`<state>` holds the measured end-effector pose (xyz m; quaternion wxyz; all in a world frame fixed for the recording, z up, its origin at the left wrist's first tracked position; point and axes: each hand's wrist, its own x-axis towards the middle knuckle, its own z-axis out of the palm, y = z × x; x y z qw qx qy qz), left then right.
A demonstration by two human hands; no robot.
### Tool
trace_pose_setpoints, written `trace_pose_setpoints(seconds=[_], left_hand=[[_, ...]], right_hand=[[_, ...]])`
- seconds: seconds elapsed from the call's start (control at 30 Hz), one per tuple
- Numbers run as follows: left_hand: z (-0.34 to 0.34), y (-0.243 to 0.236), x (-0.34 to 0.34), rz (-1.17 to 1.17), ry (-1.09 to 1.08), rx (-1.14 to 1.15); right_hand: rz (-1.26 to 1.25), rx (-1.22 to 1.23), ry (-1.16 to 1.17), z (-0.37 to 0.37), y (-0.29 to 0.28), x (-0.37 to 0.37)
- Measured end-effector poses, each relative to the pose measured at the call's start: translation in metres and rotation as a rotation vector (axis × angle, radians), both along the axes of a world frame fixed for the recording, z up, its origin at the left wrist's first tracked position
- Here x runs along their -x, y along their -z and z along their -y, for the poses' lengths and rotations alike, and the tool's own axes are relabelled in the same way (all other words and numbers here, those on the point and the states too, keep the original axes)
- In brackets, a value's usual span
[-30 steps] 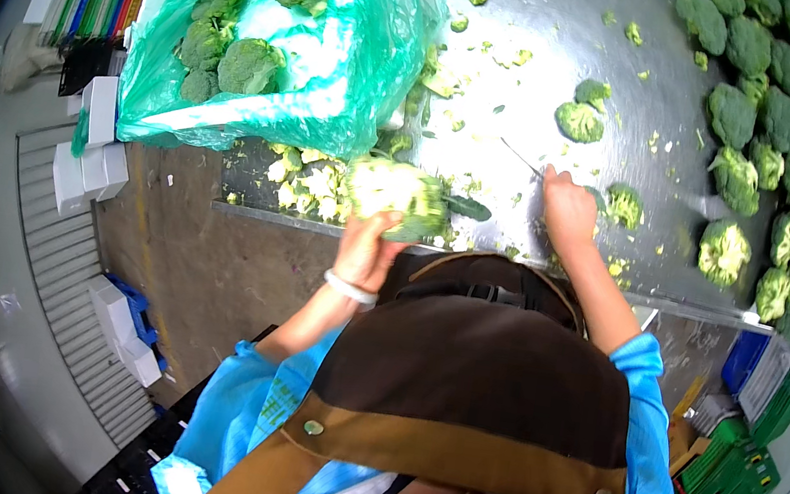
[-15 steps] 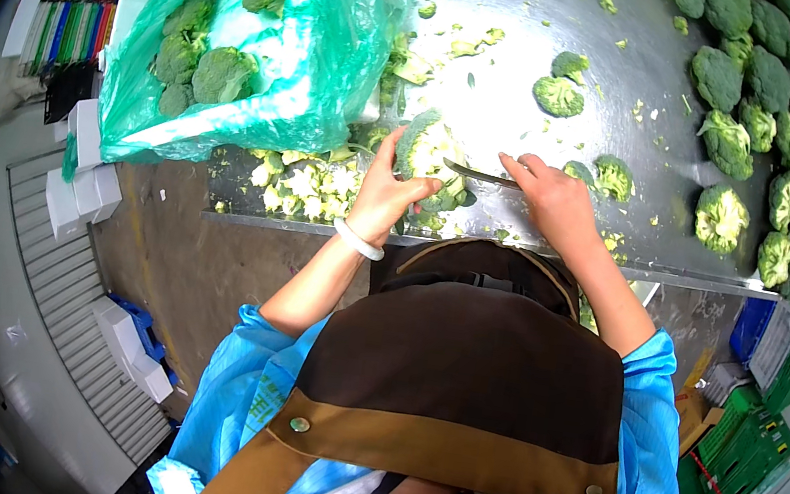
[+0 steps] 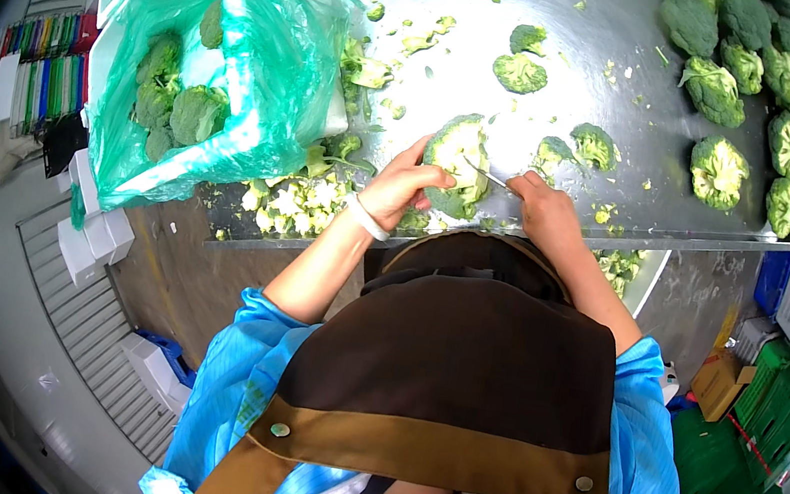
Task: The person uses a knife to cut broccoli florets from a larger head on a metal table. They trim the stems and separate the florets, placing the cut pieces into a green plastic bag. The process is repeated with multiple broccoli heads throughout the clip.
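Note:
My left hand is closed round a broccoli head, its pale cut underside facing up, near the front edge of the metal table. A knife with a thin curved blade is gripped in my right hand. Its tip touches the stem side of the broccoli. The knife's handle is hidden inside my fingers. To the right of the held head lie loose broccoli pieces, close to my right hand. A heap of cut stem bits sits left of my left hand.
At the left stands a white box lined with a green plastic bag, with several broccoli heads inside. Many broccoli heads are piled along the table's right side. Two small florets lie farther back. A green crate stands at the lower right.
The view has turned and shifted. The knife tip now reaches into the stem side of the broccoli, and my right hand is closer to my left. Both hands keep their holds.

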<state>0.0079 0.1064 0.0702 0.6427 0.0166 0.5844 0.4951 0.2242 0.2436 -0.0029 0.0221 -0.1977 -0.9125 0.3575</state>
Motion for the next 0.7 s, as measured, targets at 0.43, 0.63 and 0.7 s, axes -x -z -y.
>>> trace_pose_setpoints(seconds=[0.43,0.63,0.7], left_hand=[[-0.013,0.058,-0.004,0.213,-0.031,0.009],[-0.013,0.067,-0.007,0.257,-0.056,-0.039],[-0.019,0.049,-0.006,0.089,-0.009,-0.007]], right_hand=[[0.097,0.266,0.172,0.011,0.03,-0.013],[0.099,0.811,0.192,0.008,0.03,-0.012],[0.041,0.929,0.173,0.005,0.021,-0.01]])
